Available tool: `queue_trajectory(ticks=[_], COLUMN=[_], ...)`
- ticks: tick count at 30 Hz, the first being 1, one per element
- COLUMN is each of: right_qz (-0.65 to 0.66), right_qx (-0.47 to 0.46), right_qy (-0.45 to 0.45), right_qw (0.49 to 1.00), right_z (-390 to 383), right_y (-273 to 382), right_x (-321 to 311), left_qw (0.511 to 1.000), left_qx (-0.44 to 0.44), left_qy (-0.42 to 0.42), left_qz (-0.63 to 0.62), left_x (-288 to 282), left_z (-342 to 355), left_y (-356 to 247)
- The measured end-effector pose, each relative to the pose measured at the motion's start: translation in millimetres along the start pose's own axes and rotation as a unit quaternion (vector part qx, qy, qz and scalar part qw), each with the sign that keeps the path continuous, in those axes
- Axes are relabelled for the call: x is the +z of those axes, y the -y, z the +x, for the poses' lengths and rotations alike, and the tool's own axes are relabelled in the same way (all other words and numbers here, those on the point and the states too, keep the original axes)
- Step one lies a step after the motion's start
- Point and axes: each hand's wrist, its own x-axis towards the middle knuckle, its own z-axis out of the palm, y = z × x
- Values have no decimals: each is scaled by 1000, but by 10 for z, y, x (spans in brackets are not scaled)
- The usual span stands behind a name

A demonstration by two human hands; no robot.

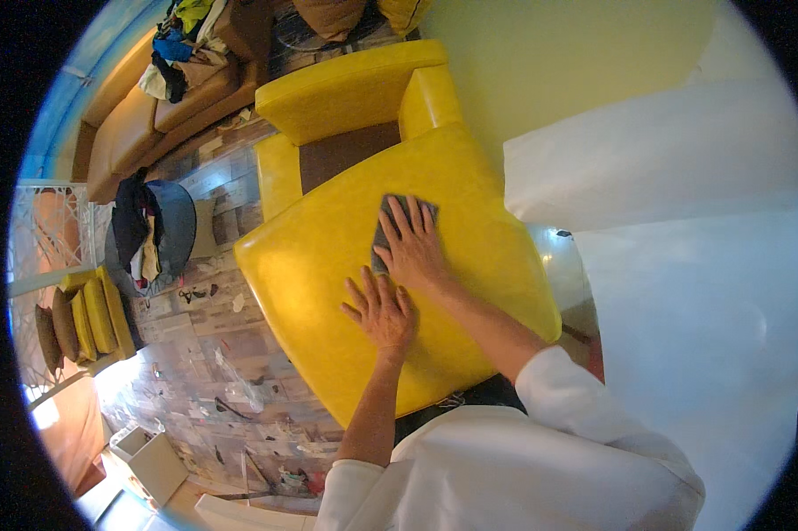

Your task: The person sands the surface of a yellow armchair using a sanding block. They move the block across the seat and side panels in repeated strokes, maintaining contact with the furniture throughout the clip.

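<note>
A large yellow leather-like seat cushion (328,283) lies in front of me, its far edge up against a yellow armchair (346,93). My right hand (415,252) rests flat on a folded dark grey cloth (384,232), fingers stretched out over it, with the cloth against the cushion's upper surface. Just nearer and to the left, my left hand (385,314) lies on the bare yellow cover with its fingers spread and nothing in them. The armchair's seat frame shows a brown base (337,159) beyond the cushion.
At the right hangs or lies a big white sheet (682,292). A brown sofa (142,124) with clothes stands at the far left, a round grey stool (176,226) with garments nearer. Scraps litter the wood-patterned floor (222,336). White box-like furniture (151,465) stands lower left.
</note>
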Motion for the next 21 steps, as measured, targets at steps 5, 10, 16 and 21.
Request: queue_trajectory(ticks=[5, 10, 16, 21], right_qz=[-29, -65, -77, -53], right_qx=[17, 104, 209, 311], right_qy=[-25, -63, -85, -85], right_qw=[999, 991, 971, 945], right_z=[726, 1011, 1051, 627], right_y=[-438, -926, -1344, -1326], right_x=[67, 52, 38, -24], left_qw=[1000, 1000, 1000, 1000], left_qx=[-7, -18, -3, -9], left_qy=[-6, 9, -7, 3], left_qz=[-8, -4, 11, 9], left_x=[30, 14, 5, -14], left_z=[-7, 2, -22, -19], left_y=[-23, -56, -83, -102])
